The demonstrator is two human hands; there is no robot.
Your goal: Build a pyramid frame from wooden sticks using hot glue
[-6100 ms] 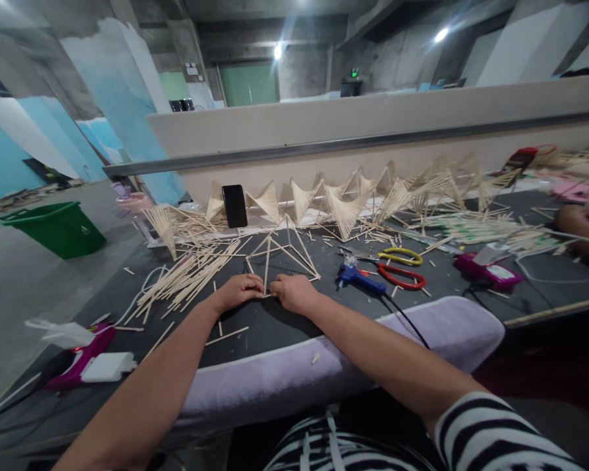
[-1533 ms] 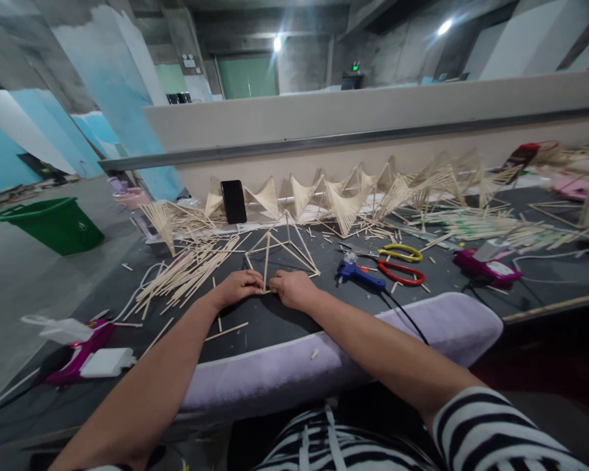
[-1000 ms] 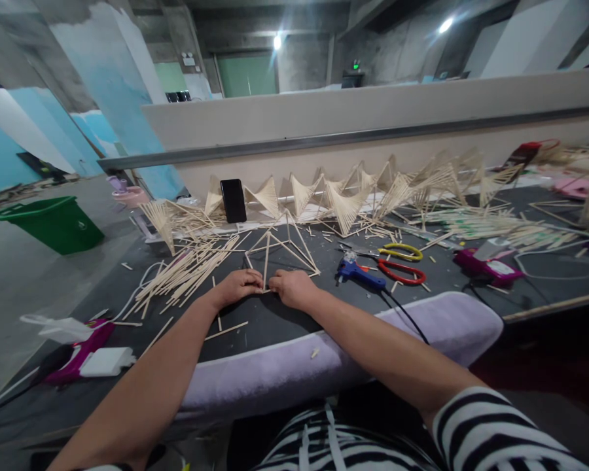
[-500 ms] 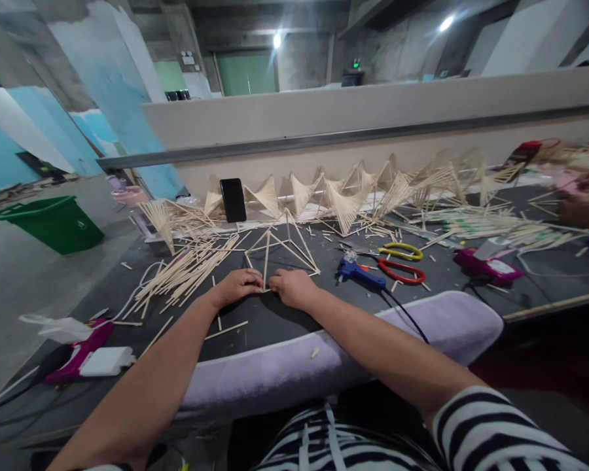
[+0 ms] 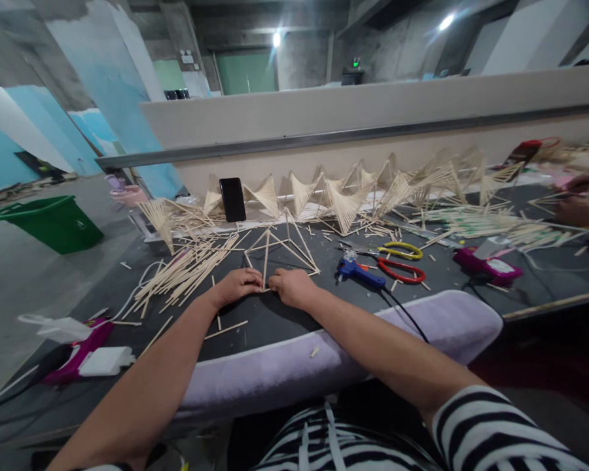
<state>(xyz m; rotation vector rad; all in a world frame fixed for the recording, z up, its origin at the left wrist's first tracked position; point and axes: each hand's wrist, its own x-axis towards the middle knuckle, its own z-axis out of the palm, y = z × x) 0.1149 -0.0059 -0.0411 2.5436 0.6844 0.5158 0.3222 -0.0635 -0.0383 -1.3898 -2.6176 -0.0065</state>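
A frame of thin wooden sticks (image 5: 266,252) stands on the dark table in front of me. My left hand (image 5: 240,286) is closed at its near corner, fingertips pinching the stick frame from the left. From the right, my right hand (image 5: 293,286) closes on the same corner, its fingers curled and partly hidden. The two hands are almost touching. To the right lie a blue glue gun (image 5: 360,271) and scissors with one yellow and one red handle (image 5: 401,278). Loose sticks (image 5: 186,271) are heaped on the left.
Finished stick models (image 5: 343,203) line the back by the partition, beside a black phone (image 5: 233,200). Purple power strips (image 5: 491,265) sit at both sides. A lilac cloth (image 5: 275,376) covers the front edge. Another person's hand (image 5: 583,208) works at far right.
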